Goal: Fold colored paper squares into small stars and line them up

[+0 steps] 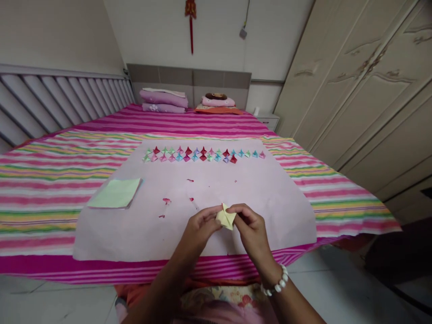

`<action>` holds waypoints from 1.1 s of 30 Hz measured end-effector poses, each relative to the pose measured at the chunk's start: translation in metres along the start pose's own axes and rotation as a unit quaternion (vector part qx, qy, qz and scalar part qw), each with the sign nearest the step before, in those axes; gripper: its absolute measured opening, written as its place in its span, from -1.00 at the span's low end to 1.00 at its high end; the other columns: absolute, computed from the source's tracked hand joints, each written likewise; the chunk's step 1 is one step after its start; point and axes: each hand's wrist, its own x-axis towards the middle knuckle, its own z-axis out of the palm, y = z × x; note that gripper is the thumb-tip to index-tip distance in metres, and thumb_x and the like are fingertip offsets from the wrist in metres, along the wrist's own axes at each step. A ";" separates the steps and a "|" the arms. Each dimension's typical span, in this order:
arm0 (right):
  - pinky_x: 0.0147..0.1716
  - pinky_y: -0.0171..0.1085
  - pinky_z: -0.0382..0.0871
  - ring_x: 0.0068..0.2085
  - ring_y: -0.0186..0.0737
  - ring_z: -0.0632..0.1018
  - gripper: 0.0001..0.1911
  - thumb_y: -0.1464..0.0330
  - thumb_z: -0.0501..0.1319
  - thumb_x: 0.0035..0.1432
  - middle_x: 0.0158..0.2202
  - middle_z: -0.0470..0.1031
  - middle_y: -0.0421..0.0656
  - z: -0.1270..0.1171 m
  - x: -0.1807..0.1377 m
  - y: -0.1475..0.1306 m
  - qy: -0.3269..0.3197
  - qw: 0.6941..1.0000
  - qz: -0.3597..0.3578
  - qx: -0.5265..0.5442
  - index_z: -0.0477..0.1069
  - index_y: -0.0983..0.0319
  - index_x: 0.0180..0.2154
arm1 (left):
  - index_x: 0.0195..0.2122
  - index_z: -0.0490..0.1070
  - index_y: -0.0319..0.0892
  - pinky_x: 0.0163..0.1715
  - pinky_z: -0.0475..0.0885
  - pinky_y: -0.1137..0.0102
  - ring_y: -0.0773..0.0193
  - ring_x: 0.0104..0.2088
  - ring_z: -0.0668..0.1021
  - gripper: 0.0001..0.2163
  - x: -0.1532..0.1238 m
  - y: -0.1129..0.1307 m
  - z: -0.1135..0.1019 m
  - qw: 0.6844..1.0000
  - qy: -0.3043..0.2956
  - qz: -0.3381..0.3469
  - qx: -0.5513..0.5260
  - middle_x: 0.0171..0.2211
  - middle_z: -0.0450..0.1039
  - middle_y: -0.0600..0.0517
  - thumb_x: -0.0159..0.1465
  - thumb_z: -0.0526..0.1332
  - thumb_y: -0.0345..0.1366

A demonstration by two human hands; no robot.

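Sitting between the hands [200, 224] [251, 226], folded yellow paper [227, 218] is held by both.

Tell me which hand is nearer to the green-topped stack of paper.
The left. The left hand is to the right of the stack and closer to the bed's edge; the right hand is farther right, across the yellow folded paper.
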 end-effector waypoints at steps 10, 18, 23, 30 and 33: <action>-0.29 -0.25 0.35 -0.29 -0.20 0.51 -0.78 0.50 0.14 0.08 -0.37 0.49 -0.16 0.004 -0.002 -0.011 -0.043 0.995 -0.086 -0.029 0.53 0.16 -0.45 | -0.29 0.54 -0.28 -0.31 0.40 0.39 0.25 -0.37 0.54 -0.65 0.008 0.003 0.004 0.996 0.077 -0.032 0.028 -0.41 0.57 -0.03 -0.02 0.40 -0.13; -0.42 -0.28 0.35 -0.41 -0.21 0.50 -0.79 0.35 0.34 -0.06 -0.42 0.54 -0.15 0.002 0.007 -0.003 -0.019 0.988 0.099 0.114 0.56 0.19 -0.28 | -0.43 0.55 -0.26 -0.41 0.34 0.47 0.39 -0.50 0.47 -0.64 0.018 -0.012 -0.009 0.994 0.056 -0.086 -0.025 -0.53 0.52 0.04 -0.18 0.48 -0.12; -0.52 -0.35 0.28 -0.52 -0.29 0.45 -0.72 0.46 0.36 -0.22 -0.51 0.50 -0.22 0.004 0.010 0.002 -0.010 0.967 0.171 0.189 0.55 0.19 -0.33 | -0.46 0.50 -0.25 -0.43 0.38 0.43 0.34 -0.54 0.50 -0.60 0.019 -0.019 -0.006 0.993 0.040 -0.099 -0.048 -0.56 0.52 0.02 -0.29 0.53 -0.15; -0.55 -0.35 0.26 -0.55 -0.29 0.43 -0.70 0.43 0.42 -0.29 -0.54 0.48 -0.24 0.004 0.016 0.005 -0.004 0.957 0.193 0.218 0.56 0.20 -0.37 | -0.45 0.52 -0.26 -0.45 0.37 0.40 0.30 -0.53 0.50 -0.64 0.020 -0.021 -0.002 0.998 0.041 -0.042 -0.032 -0.55 0.52 -0.01 -0.29 0.52 -0.26; -0.43 -0.29 0.35 -0.41 -0.18 0.52 -0.69 0.20 0.40 -0.12 -0.42 0.55 -0.14 0.003 0.013 0.002 0.005 0.954 0.199 0.223 0.56 0.21 -0.31 | -0.38 0.54 -0.27 -0.44 0.36 0.40 0.29 -0.52 0.49 -0.63 0.022 -0.024 -0.005 0.999 0.045 -0.021 -0.012 -0.52 0.51 -0.02 -0.23 0.49 -0.24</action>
